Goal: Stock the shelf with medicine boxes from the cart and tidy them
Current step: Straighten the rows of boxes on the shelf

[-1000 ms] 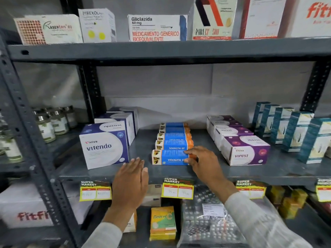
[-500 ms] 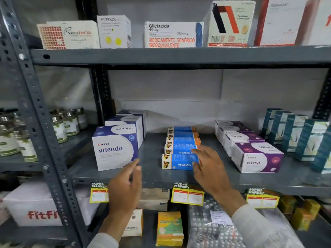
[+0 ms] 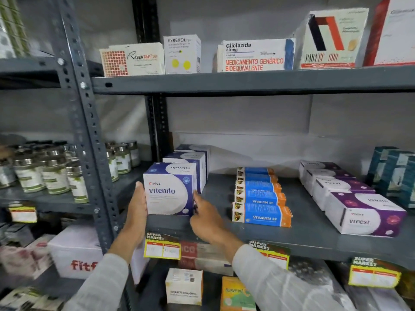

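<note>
A white and purple Vitendo box stands at the front of a row of three such boxes on the grey middle shelf. My left hand lies flat against the box's left side. My right hand presses its fingers against the box's right side, so both hands hold it between them. A row of blue and orange Vivalyn boxes lies to the right, apart from my hands. Purple Virest boxes stand further right.
A grey perforated upright rises just left of my left hand. Glass jars fill the neighbouring left shelf. Teal boxes stand at the far right. More medicine boxes line the upper shelf. Yellow price tags hang from the shelf edge.
My right hand left the front Vivalyn box and moved left to the Vitendo box. My left hand rose from the shelf edge onto the box's left side. The view shifted right.
</note>
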Action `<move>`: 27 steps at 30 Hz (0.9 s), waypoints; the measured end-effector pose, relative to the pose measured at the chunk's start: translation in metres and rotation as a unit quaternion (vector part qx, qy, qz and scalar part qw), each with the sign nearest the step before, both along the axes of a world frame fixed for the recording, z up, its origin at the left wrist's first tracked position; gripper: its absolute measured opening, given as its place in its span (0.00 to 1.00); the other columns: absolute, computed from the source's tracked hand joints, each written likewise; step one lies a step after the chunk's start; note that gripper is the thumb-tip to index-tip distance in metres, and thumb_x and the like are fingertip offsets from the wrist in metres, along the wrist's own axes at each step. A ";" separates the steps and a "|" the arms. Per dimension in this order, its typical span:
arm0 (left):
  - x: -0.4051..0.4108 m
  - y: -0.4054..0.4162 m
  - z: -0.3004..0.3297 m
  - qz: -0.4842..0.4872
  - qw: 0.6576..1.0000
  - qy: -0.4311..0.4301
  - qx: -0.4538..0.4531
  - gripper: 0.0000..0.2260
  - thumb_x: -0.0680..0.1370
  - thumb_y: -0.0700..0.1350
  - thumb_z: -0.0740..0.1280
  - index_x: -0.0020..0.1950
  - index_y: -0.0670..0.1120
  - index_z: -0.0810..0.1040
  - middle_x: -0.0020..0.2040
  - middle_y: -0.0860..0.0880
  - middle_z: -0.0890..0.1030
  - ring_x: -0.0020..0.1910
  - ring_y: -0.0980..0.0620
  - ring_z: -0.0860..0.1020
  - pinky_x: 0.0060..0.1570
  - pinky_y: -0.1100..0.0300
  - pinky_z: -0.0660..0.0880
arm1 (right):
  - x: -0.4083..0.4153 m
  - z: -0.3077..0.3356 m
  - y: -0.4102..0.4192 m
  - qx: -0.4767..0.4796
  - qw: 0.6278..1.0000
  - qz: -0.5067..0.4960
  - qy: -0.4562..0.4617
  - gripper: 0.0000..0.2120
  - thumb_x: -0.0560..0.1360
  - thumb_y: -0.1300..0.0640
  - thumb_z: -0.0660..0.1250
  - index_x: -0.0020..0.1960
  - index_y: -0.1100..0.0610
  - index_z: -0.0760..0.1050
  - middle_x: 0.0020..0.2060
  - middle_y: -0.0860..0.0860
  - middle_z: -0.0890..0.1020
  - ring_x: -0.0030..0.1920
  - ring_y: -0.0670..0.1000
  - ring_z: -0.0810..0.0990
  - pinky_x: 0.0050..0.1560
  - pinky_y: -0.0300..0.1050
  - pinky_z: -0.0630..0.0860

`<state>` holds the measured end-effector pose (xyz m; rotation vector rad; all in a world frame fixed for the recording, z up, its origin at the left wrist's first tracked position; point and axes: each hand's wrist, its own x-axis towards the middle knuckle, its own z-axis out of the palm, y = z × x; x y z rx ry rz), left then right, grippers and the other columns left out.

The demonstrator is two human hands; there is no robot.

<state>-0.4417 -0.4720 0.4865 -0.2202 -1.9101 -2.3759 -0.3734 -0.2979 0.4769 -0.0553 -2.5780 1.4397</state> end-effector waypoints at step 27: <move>-0.013 -0.011 -0.008 0.040 0.999 0.010 0.025 0.21 0.86 0.58 0.54 0.75 0.51 0.72 0.71 0.49 0.79 0.67 0.49 0.78 0.65 0.52 0.73 | 0.012 -0.007 0.004 -0.072 0.997 0.023 0.018 0.38 0.81 0.58 0.69 0.82 0.37 0.54 0.70 0.42 0.72 0.69 0.46 0.72 0.65 0.50 0.79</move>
